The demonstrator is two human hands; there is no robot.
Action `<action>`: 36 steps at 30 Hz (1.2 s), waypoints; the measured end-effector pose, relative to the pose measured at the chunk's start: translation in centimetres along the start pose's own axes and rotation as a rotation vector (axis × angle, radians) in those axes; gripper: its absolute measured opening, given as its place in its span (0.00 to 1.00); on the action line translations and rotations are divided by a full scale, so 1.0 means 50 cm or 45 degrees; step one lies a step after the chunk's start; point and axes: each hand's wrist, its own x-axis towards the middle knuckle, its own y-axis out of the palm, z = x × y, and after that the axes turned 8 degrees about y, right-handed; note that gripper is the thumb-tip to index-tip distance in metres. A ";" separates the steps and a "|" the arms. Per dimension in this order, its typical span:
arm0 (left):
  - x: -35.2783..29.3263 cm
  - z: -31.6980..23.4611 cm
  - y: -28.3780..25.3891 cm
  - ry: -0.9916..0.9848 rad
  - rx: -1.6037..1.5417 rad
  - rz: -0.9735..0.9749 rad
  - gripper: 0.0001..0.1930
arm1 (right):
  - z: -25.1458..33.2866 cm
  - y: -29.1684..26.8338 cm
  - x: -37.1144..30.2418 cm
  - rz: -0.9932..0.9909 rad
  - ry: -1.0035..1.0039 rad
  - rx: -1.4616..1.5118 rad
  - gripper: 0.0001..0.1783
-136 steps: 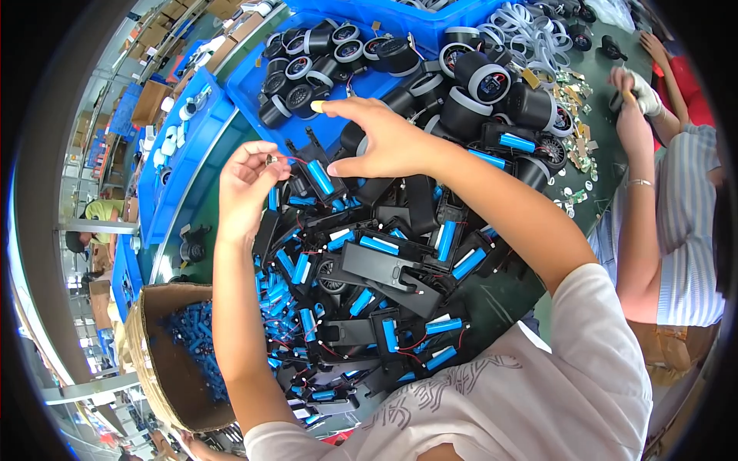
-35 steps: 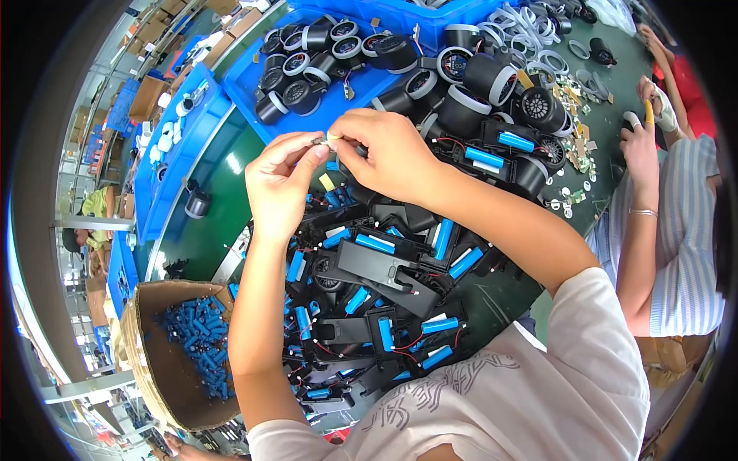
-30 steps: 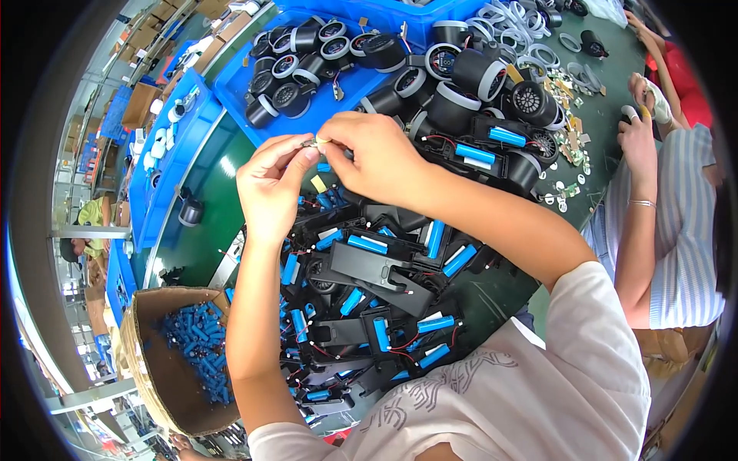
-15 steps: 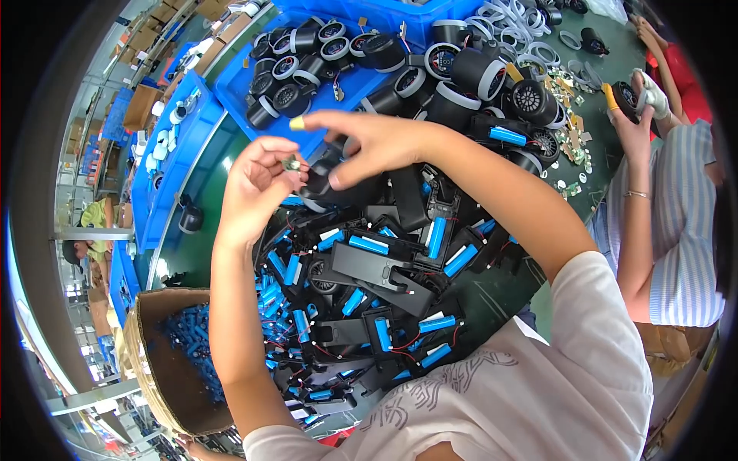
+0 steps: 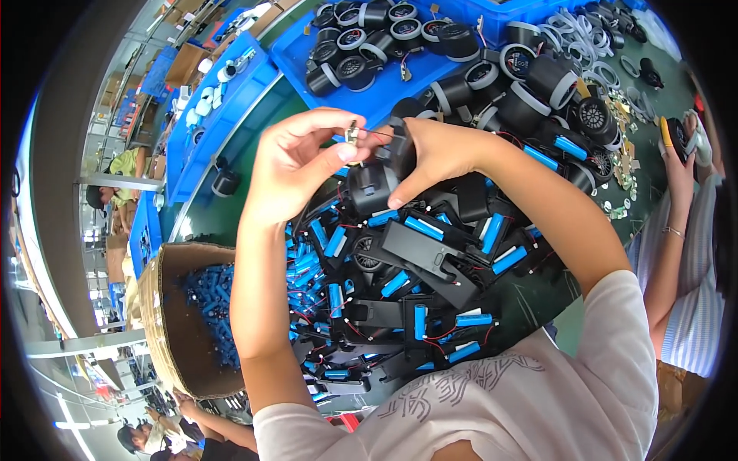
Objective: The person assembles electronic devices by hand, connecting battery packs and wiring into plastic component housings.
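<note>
Between thumb and fingers of my left hand (image 5: 300, 165) is pinched a small circuit board (image 5: 352, 135). A thin dark wire runs from the board toward a black plastic housing (image 5: 370, 189), which my right hand (image 5: 446, 154) grips from the right side. The housing has a rounded upper part beside the fingers, and most of my right fingers are hidden behind it. Below both hands lies a heap of black plastic casings (image 5: 419, 250) fitted with blue battery cells (image 5: 336, 301) and red wires.
Black cylindrical units fill a blue tray (image 5: 301, 48) at the back; more lie to its right, near grey rings (image 5: 607, 74). At left stands a cardboard box (image 5: 157, 323) of blue cells. A co-worker's hand (image 5: 679, 165) holds a black round part at far right.
My right hand has gone from spread fingers to a grip on the black housing, now raised close to the board. The left hand keeps its pinch. The whole view has shifted.
</note>
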 end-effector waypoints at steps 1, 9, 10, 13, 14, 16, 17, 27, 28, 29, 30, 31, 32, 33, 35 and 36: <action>0.000 0.004 -0.006 0.039 0.010 0.006 0.13 | -0.006 0.003 0.003 -0.032 -0.077 0.013 0.32; -0.012 -0.016 -0.032 0.094 0.114 -0.147 0.13 | -0.011 0.034 0.030 -0.236 -0.198 0.354 0.31; -0.012 -0.014 -0.037 0.095 0.119 -0.175 0.13 | -0.007 0.032 0.027 -0.248 -0.122 0.359 0.31; -0.017 -0.009 -0.057 0.094 0.144 -0.220 0.14 | -0.017 0.028 0.027 -0.223 -0.048 0.441 0.35; -0.019 -0.010 -0.063 0.093 0.141 -0.218 0.14 | -0.018 0.024 0.030 -0.201 -0.019 0.420 0.36; -0.023 -0.010 -0.077 0.092 0.161 -0.224 0.14 | -0.017 0.014 0.027 -0.229 -0.031 0.430 0.35; -0.027 -0.008 -0.087 0.101 0.168 -0.253 0.13 | -0.016 0.008 0.025 -0.255 -0.046 0.440 0.35; -0.086 0.056 -0.315 -0.110 0.602 -0.671 0.13 | -0.062 -0.087 0.005 -0.798 -0.215 -0.546 0.14; -0.095 0.073 -0.351 -0.111 0.601 -0.672 0.13 | -0.058 -0.068 0.017 -0.685 -0.165 -0.562 0.11; -0.101 0.090 -0.389 -0.129 0.710 -0.702 0.12 | -0.052 -0.050 0.029 -0.609 -0.201 -0.695 0.11; -0.100 0.109 -0.423 -0.140 0.813 -0.722 0.12 | -0.076 -0.041 0.050 -0.566 -0.335 -0.802 0.11; -0.118 0.122 -0.468 -0.138 0.820 -0.724 0.12 | -0.070 -0.014 0.069 -0.498 -0.182 -0.936 0.09; -0.148 0.127 -0.517 -0.203 1.036 -0.751 0.14 | -0.016 0.011 0.070 -0.321 0.033 -1.106 0.05; -0.140 0.143 -0.536 -0.247 1.226 -0.752 0.16 | -0.045 0.015 0.083 -0.261 -0.050 -1.133 0.02; -0.145 0.157 -0.552 -0.327 1.626 -0.742 0.19 | -0.052 0.041 0.097 -0.273 -0.001 -1.239 0.03; -0.150 0.157 -0.560 -0.417 2.032 -0.730 0.22 | -0.050 0.051 0.100 -0.294 -0.014 -1.274 0.04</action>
